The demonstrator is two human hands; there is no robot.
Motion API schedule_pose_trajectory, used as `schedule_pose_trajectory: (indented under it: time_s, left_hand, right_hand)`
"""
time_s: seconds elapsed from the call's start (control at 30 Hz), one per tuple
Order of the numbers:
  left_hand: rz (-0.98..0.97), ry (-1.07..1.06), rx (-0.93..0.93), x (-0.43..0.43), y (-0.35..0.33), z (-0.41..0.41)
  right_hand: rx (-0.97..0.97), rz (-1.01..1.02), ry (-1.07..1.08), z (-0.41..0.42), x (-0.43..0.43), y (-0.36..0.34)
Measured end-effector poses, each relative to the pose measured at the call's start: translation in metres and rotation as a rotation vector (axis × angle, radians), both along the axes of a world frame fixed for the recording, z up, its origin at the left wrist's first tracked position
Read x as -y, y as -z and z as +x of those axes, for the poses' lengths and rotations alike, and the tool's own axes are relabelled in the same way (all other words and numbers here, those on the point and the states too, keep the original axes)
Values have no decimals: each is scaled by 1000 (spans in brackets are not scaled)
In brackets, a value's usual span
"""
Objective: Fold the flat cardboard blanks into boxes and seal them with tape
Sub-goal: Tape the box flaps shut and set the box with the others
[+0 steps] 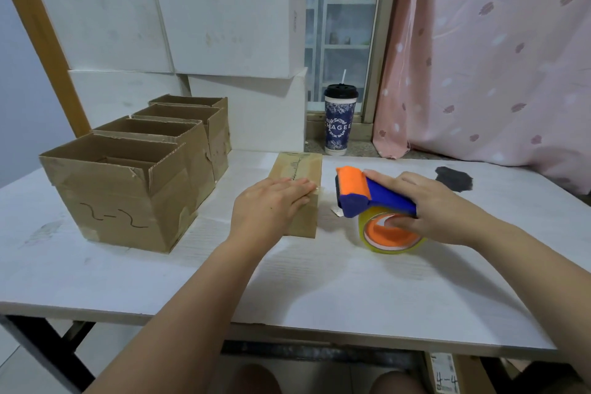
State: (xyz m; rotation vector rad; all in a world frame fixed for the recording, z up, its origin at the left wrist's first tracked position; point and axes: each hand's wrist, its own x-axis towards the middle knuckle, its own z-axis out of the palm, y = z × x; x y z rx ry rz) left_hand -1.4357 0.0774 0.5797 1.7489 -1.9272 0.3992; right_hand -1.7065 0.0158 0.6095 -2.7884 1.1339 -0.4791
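While the left hand (271, 201) lies flat, fingers straight and together, on the near top edge of a small brown box (300, 166), the right hand (438, 208) curls round the blue handle of a tape dispenser (358, 192) just right of that box. The box is closed. Its corrugated cardboard top carries a glossy strip of tape running away from the fingertips, and the dark scrawl along the seam cannot be read. An orange pad fronts the dispenser, which holds one tape roll (393, 238), clear yellowish film on an orange core, resting on the table (319, 291) under the right fingers.

Left of the left hand, four open boxes stand in a row leading away, all brown and corrugated with ragged flaps. The nearest open box (121, 198) bears pen marks that look like "2-2". Beyond them, four large white cartons (224, 16) are stacked two on two.

Beyond and between the hands stands one tall paper cup (339, 125), navy-patterned, printed "CHAGEE", with a black lid and a white straw. Past the right hand, a dark grey patch (454, 178) marks the faintly ribbed white tabletop, and a pink curtain (495, 57) with a leaf print hangs behind. Under the table by the right forearm, a white label (446, 376) reads "4-4".
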Motion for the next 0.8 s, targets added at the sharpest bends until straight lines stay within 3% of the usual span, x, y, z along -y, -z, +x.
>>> schedule_pose_trajectory:
  time_s: [0.37,0.8]
  left_hand:
    - [-19,19,-74,-1,1,0]
    - [-8,47,-33,0,-3,2]
  right_hand:
    - [-85,26,55,6,-5,-1]
    - [-357,10,166,39,-15,-36]
